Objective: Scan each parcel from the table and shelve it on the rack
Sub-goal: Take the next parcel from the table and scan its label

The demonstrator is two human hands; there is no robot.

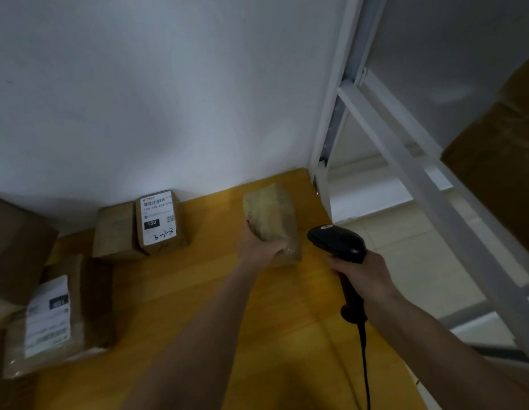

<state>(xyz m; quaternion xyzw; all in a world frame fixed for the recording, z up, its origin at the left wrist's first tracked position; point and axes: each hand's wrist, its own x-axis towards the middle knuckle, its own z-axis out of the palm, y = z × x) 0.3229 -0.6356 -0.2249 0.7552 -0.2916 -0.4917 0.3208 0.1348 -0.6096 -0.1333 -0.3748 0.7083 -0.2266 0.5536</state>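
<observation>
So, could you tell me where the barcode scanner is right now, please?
The scanner is in the right hand, right of the parcel the left hand holds.

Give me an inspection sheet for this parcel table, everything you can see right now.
Surface: yellow wooden table against a white wall.
Job's things: taped parcel at the far right; labelled parcel marked 3-1-3; plain box beside it; labelled parcel at left.
Clutter: nothing seen.
Hands: left hand grips the taped parcel; right hand holds the black scanner.
Cables: scanner cable hangs down.
Surroundings: white rack at right.
</observation>
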